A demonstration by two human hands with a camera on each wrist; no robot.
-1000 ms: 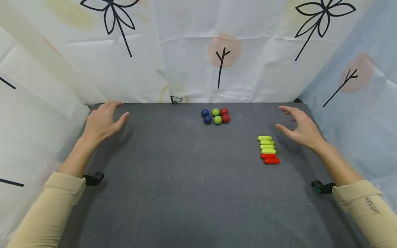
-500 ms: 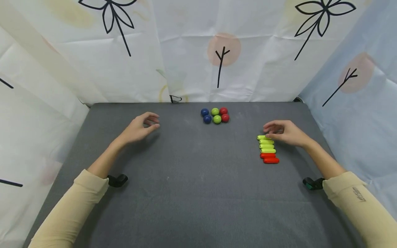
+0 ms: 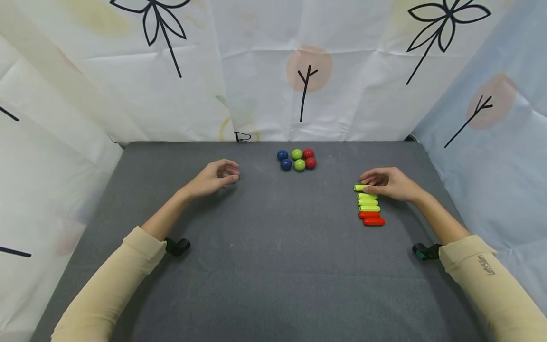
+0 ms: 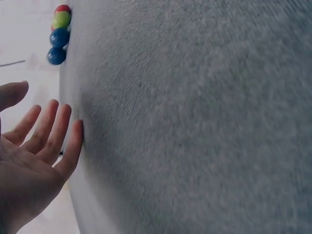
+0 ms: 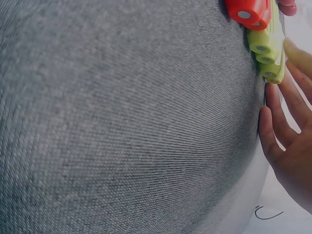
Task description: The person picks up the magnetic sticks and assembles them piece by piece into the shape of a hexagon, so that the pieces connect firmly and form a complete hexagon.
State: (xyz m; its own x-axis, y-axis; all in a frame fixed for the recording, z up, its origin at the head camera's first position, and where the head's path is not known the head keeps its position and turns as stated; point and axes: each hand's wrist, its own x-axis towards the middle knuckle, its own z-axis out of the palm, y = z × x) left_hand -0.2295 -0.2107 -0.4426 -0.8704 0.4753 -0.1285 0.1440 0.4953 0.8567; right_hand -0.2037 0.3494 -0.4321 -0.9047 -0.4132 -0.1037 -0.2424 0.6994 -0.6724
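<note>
In the head view my right hand pinches the farthest yellow-green magnetic stick between thumb and fingers. That stick lies a little apart from the row nearer to me, made of more yellow-green sticks and two red sticks. Grey discs show in the stick ends in the right wrist view, where the fingers reach up beside the yellow-green ones. My left hand hovers low over the cloth, fingers loosely bent, holding nothing. Nearest to it are two blue balls, then two green balls and two red balls.
Dark grey cloth covers the table. White patterned sheets hang behind its far edge and at the left, and a bluish one hangs at the right. Each wrist carries a black camera mount.
My left hand has come in rightward from the far left, its fingers bending. My right hand has moved in leftward to the farthest stick and taken hold of it; that stick has shifted slightly away.
</note>
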